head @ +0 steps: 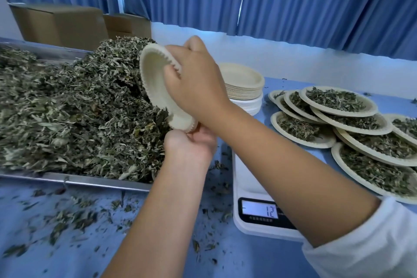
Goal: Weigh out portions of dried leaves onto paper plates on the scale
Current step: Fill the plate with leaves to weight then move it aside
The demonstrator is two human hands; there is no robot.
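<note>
I hold a small stack of cream paper plates (150,79) on edge above the right end of the dried leaf heap (74,106). My right hand (196,81) grips the stack's upper rim, fingers curled over it. My left hand (191,142) pinches the lower rim from below. The white scale (246,178) lies under my right forearm, its display (259,210) reading 12. No plate is visible on the part of its platform that shows.
The leaves fill a metal tray (74,180) on the left. A stack of empty plates (243,83) stands behind the scale. Several filled plates (338,106) overlap at the right. Loose leaf bits litter the blue table (67,232). Cardboard boxes (61,22) stand at the back left.
</note>
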